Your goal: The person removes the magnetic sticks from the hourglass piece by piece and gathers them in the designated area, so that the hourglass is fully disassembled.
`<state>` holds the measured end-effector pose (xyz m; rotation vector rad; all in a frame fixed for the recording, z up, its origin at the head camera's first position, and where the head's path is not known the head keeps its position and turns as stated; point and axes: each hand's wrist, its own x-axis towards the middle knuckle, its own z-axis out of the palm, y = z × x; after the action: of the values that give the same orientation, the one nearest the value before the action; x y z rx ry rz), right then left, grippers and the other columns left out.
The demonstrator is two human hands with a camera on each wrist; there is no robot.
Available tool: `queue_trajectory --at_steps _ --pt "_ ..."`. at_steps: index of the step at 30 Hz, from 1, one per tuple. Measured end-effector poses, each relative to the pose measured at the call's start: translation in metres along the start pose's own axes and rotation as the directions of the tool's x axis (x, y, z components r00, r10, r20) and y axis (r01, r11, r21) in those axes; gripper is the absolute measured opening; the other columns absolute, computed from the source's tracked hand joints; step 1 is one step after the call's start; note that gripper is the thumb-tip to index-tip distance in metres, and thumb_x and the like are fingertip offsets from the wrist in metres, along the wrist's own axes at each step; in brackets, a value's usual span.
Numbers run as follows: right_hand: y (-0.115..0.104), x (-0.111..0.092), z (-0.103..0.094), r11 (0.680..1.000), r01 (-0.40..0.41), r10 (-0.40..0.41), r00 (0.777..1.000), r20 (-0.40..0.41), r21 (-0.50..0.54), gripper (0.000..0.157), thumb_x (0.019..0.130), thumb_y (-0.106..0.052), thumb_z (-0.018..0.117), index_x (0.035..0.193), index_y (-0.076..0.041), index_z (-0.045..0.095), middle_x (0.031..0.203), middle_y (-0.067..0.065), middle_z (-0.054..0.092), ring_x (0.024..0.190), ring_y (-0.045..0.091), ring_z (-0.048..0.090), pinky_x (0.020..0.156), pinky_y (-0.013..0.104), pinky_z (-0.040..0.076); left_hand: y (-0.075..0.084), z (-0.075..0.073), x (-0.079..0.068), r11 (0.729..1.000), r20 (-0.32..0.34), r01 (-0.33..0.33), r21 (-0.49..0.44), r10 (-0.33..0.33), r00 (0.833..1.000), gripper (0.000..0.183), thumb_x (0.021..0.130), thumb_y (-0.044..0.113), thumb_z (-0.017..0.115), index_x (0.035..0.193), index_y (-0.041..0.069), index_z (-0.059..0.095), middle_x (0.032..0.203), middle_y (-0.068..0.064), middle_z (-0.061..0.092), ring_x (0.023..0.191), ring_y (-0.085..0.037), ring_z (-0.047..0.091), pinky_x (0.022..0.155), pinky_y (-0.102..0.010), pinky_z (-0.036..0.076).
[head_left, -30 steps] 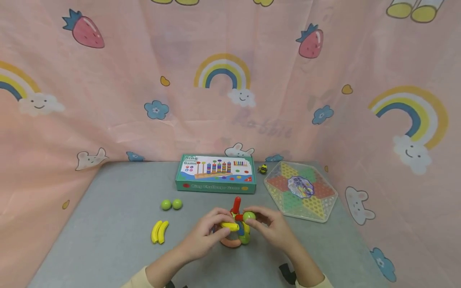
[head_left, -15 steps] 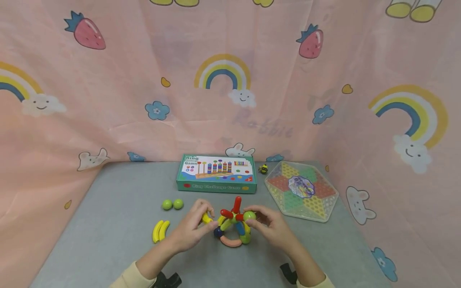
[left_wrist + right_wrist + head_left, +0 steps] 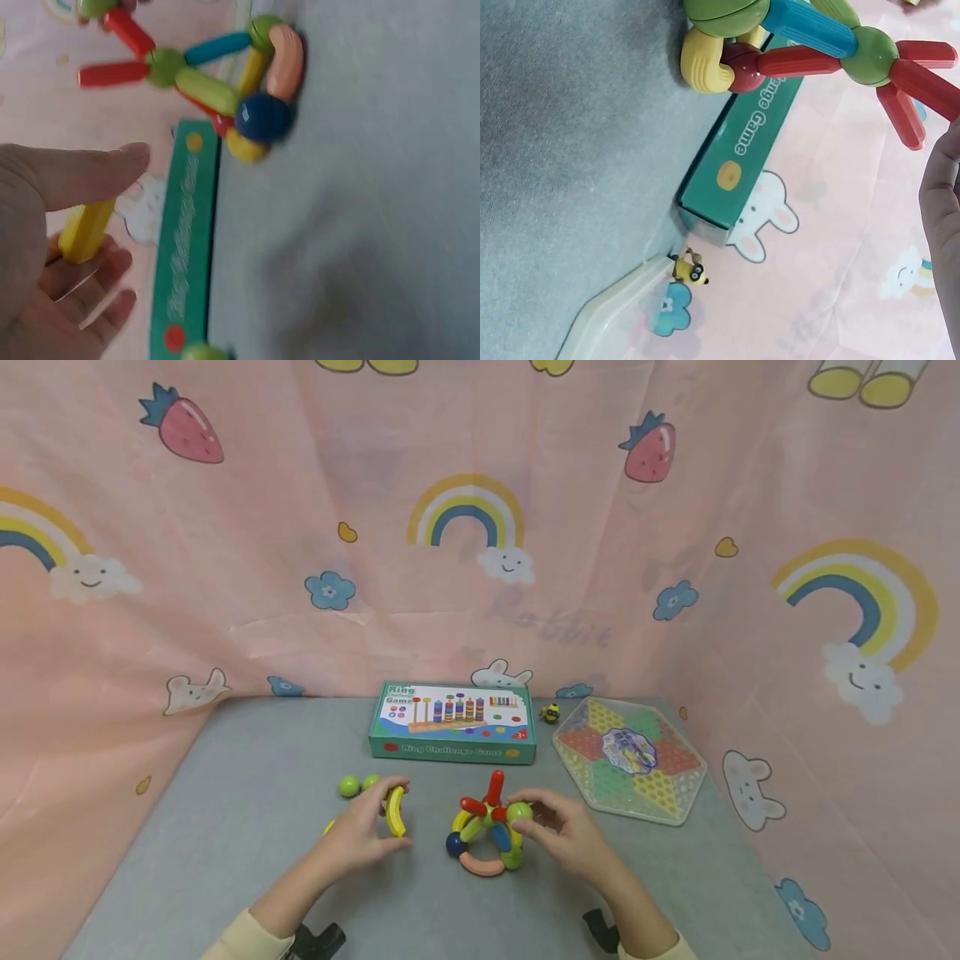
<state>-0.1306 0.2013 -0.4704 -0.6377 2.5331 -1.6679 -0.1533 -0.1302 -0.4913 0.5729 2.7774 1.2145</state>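
My left hand (image 3: 356,835) holds a yellow curved stick (image 3: 395,812) between thumb and fingers, left of a toy structure of balls and sticks. The left wrist view shows the yellow stick (image 3: 87,231) behind the thumb. The structure stands on the table, with a dark blue ball (image 3: 456,844) and a salmon curved stick (image 3: 482,865) at its base. Red sticks (image 3: 494,787) spread from a green ball at its top. My right hand (image 3: 567,835) pinches a green ball (image 3: 519,811) at the end of one red stick; its fingertips are partly hidden.
Two loose green balls (image 3: 348,787) lie beyond the left hand, which mostly hides other yellow sticks (image 3: 328,827). Behind stand a green Ring Challenge Game box (image 3: 453,750), a small bee-like figure (image 3: 550,713) and a hexagonal board (image 3: 645,802). Pink curtain (image 3: 247,643) surrounds the table.
My left hand has drawn back leftward from the structure with the yellow stick, which now stands more upright. My right hand stays at the green ball.
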Motion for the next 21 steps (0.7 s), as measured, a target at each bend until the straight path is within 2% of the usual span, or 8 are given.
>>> queue_trajectory --at_steps 5,8,11,15,18,21 --pt "0.000 -0.001 0.001 1.000 -0.004 0.004 1.000 0.009 0.006 0.025 0.096 -0.024 0.070 0.121 -0.018 0.068 0.117 0.007 0.071 0.092 0.016 0.067 0.079 0.028 0.058 -0.031 -0.008 -0.008 0.992 0.020 0.085 0.098 -0.088 0.996 0.085 0.063 0.016 0.096 0.137 0.011 0.055 0.129 -0.001 0.063 0.124 -0.026 0.055 0.106 -0.054 0.043" --pt "0.002 -0.001 0.002 1.000 0.001 -0.001 1.000 0.007 0.003 0.025 0.096 -0.025 0.070 0.120 -0.019 0.068 0.117 0.008 0.071 0.091 0.015 0.067 0.079 0.028 0.058 -0.047 -0.012 -0.014 0.982 0.042 0.109 0.153 -0.116 0.992 0.081 0.060 0.022 0.098 0.131 0.014 0.060 0.128 -0.001 0.063 0.122 -0.028 0.054 0.104 -0.057 0.042" --pt "0.003 -0.001 0.002 1.000 0.013 -0.013 1.000 0.000 0.000 0.025 0.096 -0.024 0.069 0.120 -0.019 0.068 0.117 0.009 0.071 0.090 0.015 0.067 0.078 0.028 0.058 -0.059 -0.013 -0.019 0.979 0.070 0.118 0.165 -0.131 0.989 0.079 0.060 0.024 0.098 0.128 0.014 0.060 0.126 -0.002 0.062 0.117 -0.026 0.055 0.101 -0.053 0.044" --pt "0.002 -0.001 0.000 1.000 0.023 -0.023 1.000 0.004 -0.005 0.025 0.096 -0.024 0.069 0.120 -0.018 0.068 0.116 0.007 0.071 0.090 0.017 0.067 0.077 0.029 0.058 -0.068 -0.013 -0.024 0.981 0.100 0.124 0.146 -0.140 0.985 0.080 0.061 0.020 0.097 0.130 0.010 0.059 0.126 -0.004 0.062 0.115 -0.025 0.056 0.100 -0.051 0.047" --pt "0.001 -0.001 -0.001 1.000 0.017 -0.017 1.000 0.010 -0.007 0.025 0.097 -0.024 0.069 0.121 -0.018 0.068 0.117 0.005 0.071 0.091 0.017 0.067 0.078 0.030 0.058 -0.071 -0.013 -0.026 0.983 0.098 0.119 0.137 -0.133 0.986 0.080 0.061 0.015 0.096 0.131 0.008 0.059 0.128 -0.007 0.060 0.117 -0.027 0.056 0.101 -0.052 0.047" --pt "0.001 -0.002 -0.002 1.000 0.009 -0.009 1.000 0.015 -0.003 0.025 0.097 -0.023 0.068 0.121 -0.017 0.068 0.118 0.007 0.071 0.092 0.015 0.067 0.079 0.031 0.058 -0.073 -0.012 -0.026 0.979 0.087 0.114 0.169 -0.130 0.988 0.079 0.060 0.012 0.096 0.129 0.009 0.059 0.126 -0.005 0.061 0.115 -0.025 0.055 0.099 -0.050 0.047"
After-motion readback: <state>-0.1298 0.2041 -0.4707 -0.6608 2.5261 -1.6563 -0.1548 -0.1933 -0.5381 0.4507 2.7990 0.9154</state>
